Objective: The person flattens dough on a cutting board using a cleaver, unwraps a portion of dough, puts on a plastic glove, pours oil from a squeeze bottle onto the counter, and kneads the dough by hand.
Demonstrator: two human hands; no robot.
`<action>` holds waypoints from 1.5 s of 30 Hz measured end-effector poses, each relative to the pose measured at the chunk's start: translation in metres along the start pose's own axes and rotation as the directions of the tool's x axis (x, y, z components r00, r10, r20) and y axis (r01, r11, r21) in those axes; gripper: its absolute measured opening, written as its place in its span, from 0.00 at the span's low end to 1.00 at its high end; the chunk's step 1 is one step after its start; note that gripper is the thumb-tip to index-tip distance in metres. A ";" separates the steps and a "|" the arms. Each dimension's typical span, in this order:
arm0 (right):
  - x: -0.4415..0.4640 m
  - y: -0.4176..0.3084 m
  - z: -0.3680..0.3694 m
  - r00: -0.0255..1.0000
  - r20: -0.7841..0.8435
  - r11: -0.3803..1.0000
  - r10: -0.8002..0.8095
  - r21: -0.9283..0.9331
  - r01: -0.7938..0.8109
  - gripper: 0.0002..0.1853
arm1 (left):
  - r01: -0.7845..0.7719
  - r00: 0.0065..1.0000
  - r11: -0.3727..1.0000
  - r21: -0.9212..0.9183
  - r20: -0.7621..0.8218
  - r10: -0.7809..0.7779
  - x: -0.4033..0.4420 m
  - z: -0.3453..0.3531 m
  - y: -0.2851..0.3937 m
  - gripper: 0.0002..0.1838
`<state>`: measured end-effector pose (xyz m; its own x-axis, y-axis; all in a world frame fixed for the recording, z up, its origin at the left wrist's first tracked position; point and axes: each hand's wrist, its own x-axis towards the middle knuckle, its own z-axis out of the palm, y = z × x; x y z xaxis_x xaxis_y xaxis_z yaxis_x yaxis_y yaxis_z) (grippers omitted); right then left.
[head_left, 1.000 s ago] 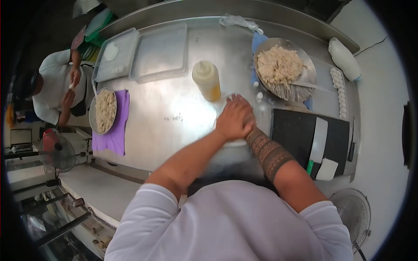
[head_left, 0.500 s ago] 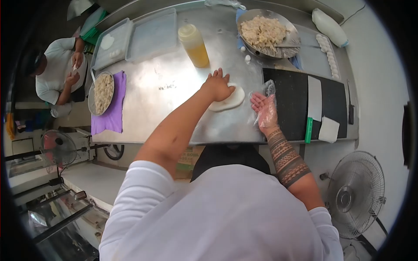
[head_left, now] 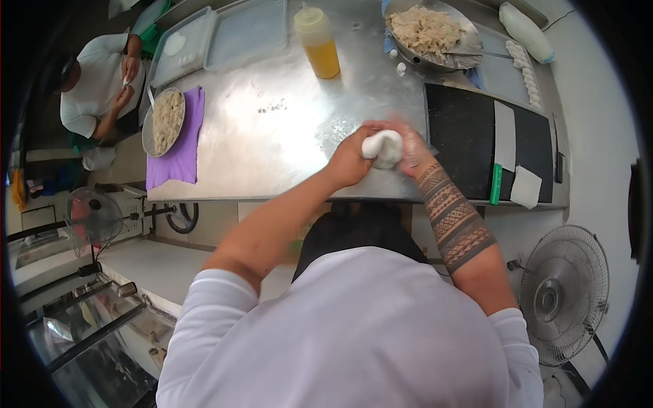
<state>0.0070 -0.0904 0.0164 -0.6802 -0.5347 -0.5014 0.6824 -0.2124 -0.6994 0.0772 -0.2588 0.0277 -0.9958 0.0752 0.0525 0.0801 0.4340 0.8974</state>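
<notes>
A soft lump of white dough [head_left: 383,149], folded over on itself, is held off the steel table between my hands. My left hand [head_left: 352,158] is closed around its left side, with the thumb near the front. Against its right side is my right hand [head_left: 413,148], in a clear plastic glove; its fingers are smeared by motion and partly behind the dough. A wet, oily patch shows on the table just left of the dough. Beyond it stands a squeeze bottle [head_left: 317,44] of yellow liquid.
To the right lies a black board [head_left: 459,136] with a green-handled blade [head_left: 496,183] and a white square [head_left: 526,187]. A bowl of filling [head_left: 469,60] is behind it. Another bowl [head_left: 181,102] sits on a purple cloth [head_left: 194,129]. A co-worker [head_left: 102,88] stands at left.
The flat dough disc has been lifted from the table and folded into a lump in my left hand. My right hand has turned from open palm-up to meet it. The view has shifted slightly.
</notes>
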 end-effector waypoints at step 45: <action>0.089 -0.040 0.016 0.810 0.284 0.042 -0.513 -0.934 0.354 0.28 | 0.212 0.973 0.968 -0.132 -0.060 -0.222 0.217 -0.026 -0.033 0.30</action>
<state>-0.0767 -0.1424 0.0081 -0.8250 -0.5567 0.0970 -0.4621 0.5659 -0.6828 -0.1429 -0.2805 0.0207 -0.9896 -0.0768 -0.1217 -0.1400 0.3175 0.9379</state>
